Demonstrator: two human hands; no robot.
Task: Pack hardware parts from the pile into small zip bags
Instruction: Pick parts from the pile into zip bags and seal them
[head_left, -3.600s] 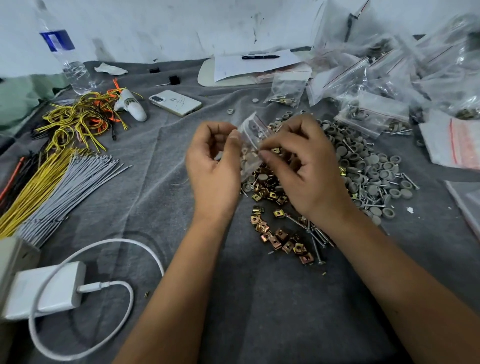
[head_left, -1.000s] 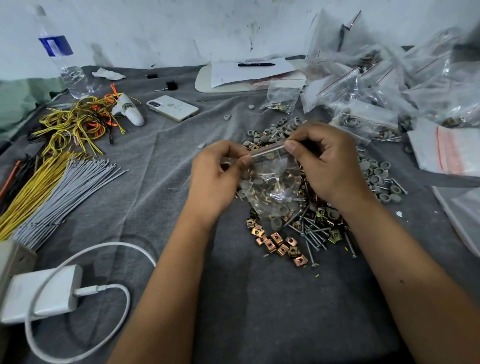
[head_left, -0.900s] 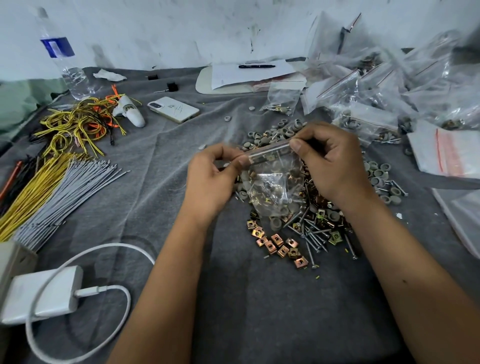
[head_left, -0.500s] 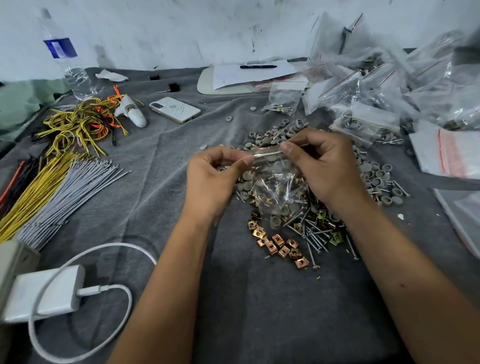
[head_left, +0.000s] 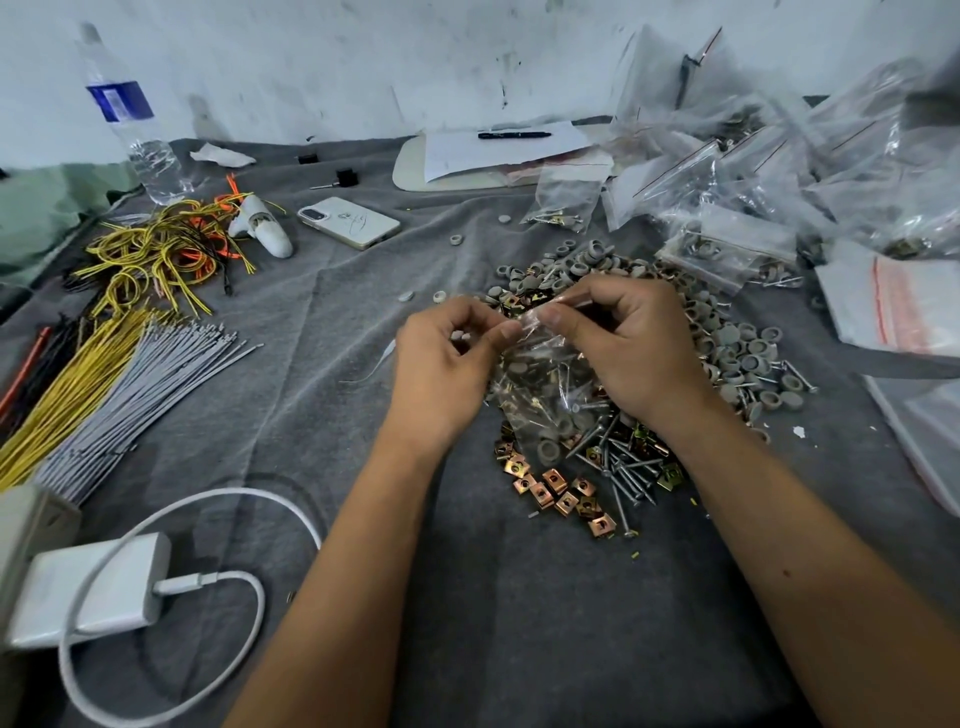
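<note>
Both forearms bare to frame edge, no sleeves, rings or watch. Left hand (head_left: 441, 369), right hand (head_left: 631, 348) ungloved.

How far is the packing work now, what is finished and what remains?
Done: many filled bags lie at the far right. In hand: the left hand and right hand pinch the top of a small zip bag holding parts. Left: a pile of grey caps, screws and brass clips.
</note>
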